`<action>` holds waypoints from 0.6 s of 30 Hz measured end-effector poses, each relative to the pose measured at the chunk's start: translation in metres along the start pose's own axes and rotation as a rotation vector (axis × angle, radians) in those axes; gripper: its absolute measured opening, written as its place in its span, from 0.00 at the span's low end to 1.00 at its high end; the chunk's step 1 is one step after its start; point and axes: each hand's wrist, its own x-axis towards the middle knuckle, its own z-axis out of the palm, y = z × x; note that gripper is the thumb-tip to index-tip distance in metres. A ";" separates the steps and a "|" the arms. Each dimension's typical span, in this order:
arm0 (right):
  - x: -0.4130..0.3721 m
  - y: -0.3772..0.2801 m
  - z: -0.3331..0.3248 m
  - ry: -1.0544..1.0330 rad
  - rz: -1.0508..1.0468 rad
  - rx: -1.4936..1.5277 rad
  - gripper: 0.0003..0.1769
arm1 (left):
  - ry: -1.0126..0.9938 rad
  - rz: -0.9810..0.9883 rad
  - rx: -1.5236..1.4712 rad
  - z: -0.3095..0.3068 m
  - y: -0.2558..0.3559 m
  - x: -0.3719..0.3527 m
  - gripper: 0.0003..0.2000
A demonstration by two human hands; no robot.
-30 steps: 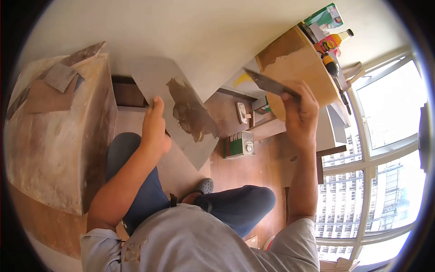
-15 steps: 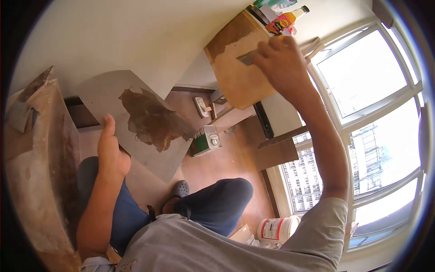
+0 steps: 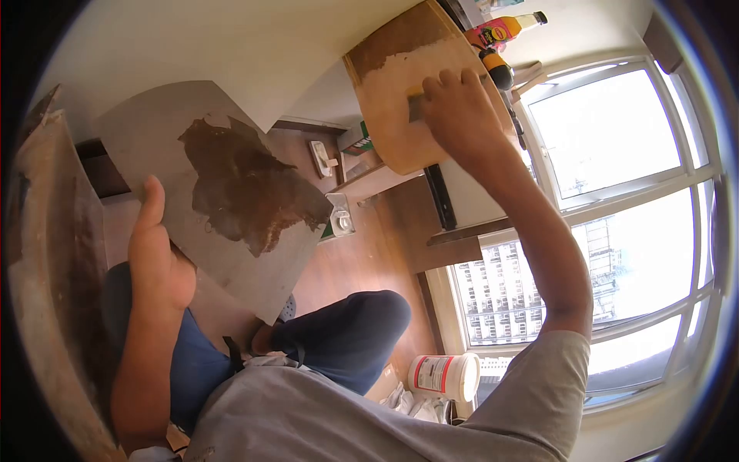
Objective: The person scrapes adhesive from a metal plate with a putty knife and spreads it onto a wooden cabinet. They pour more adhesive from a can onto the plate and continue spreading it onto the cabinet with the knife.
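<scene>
My left hand (image 3: 160, 266) grips the near left edge of a grey board (image 3: 142, 127), thumb up along the edge and the other fingers hidden below. A thick dark brown patch of paste (image 3: 246, 185) is spread over the board's middle. My right hand (image 3: 466, 115) is closed on a scraper (image 3: 416, 108), its blade against the face of a light wooden panel (image 3: 392, 142). Most of the scraper's handle is hidden by the fingers. Along its upper left, the panel carries a darker brown coat (image 3: 392, 48) with a ragged edge.
A bottle with an orange-and-pink label (image 3: 493, 32) and a black-and-yellow object (image 3: 496, 68) sit beside the panel's top. A metal can (image 3: 342, 215) stands on the floor, partly behind the board. A white bucket (image 3: 445, 376) is near my knee. Windows (image 3: 616, 131) line the right.
My right hand has moved the scraper down the panel, and its blade has turned more upright. The board in my left hand has shifted up and left in view, now covering more of the can.
</scene>
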 end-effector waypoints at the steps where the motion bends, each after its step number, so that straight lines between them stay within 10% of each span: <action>1: -0.006 -0.005 -0.003 0.000 0.001 -0.008 0.04 | -0.005 0.001 -0.006 0.001 0.002 0.001 0.25; 18: 0.048 -0.004 0.020 0.039 0.005 0.025 0.07 | -0.062 0.024 -0.056 0.002 0.002 -0.002 0.26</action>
